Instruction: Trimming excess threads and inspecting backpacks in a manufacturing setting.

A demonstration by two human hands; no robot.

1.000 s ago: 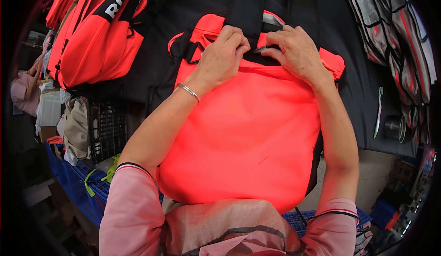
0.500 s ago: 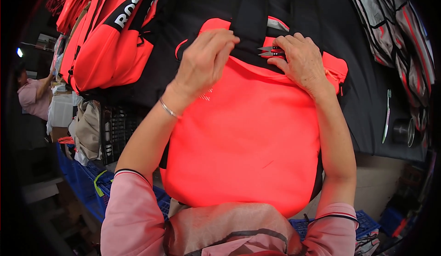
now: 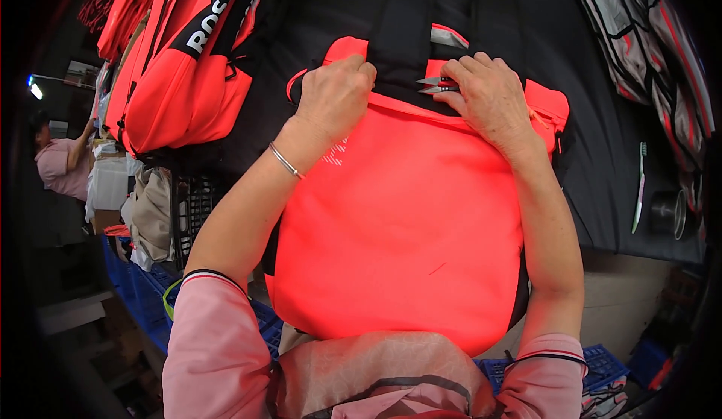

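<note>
A bright orange-red backpack (image 3: 398, 216) lies in front of me, its black shoulder straps (image 3: 401, 24) running away over the dark table cloth. My left hand (image 3: 335, 97) is closed over the upper left edge of the bag, beside a strap. Its curled fingertips are turned away, so what they pinch, if anything, is hidden. My right hand (image 3: 489, 103) grips small thread snips (image 3: 438, 85) at the upper right edge; the two pointed blades are apart and point left across the black part of the bag. A short dark thread (image 3: 437, 268) lies on the orange panel.
Another orange-red backpack (image 3: 184, 95) stands at the upper left. Grey bags with orange trim (image 3: 639, 50) lie at the far right, above a toothbrush (image 3: 639, 189) and a metal cup (image 3: 668, 212). Blue crates (image 3: 143, 299) sit below the table; a person (image 3: 64, 163) is at the far left.
My left hand has moved a little left and down, its fingers curling tighter. The right hand keeps the snips in nearly the same place. The view has shifted slightly.
</note>
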